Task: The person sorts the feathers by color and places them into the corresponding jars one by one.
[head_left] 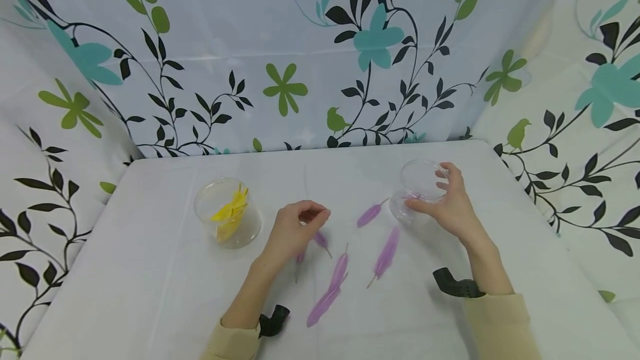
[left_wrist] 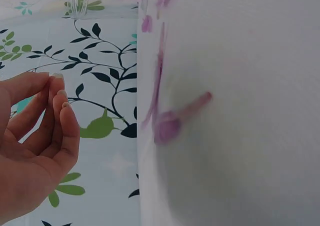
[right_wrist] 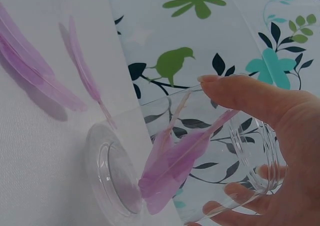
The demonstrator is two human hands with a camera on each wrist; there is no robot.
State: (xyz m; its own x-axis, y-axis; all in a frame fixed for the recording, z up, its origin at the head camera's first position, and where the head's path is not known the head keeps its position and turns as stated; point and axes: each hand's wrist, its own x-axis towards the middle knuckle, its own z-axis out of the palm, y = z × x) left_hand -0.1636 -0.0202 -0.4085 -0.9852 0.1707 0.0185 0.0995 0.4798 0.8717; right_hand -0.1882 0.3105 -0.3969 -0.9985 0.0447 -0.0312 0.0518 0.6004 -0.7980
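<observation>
My right hand (head_left: 452, 204) grips a clear plastic jar (head_left: 425, 174) at the right, thumb on one side and fingers on the other. Inside this jar, purple feathers (right_wrist: 172, 161) show in the right wrist view. My left hand (head_left: 295, 226) hovers over the table's middle, its fingers loosely curved and the thumb tip near the fingertips. Nothing is visible between them in the left wrist view. Just below that hand lies a purple feather (head_left: 321, 240). Other purple feathers lie loose between the hands, including one (head_left: 386, 254) nearer the right.
Another clear jar (head_left: 201, 210) stands left of the left hand, with yellow pieces (head_left: 232, 213) inside. A white cloth covers the table (head_left: 165, 299). Behind and beside it hangs a leaf-patterned curtain (head_left: 300, 32).
</observation>
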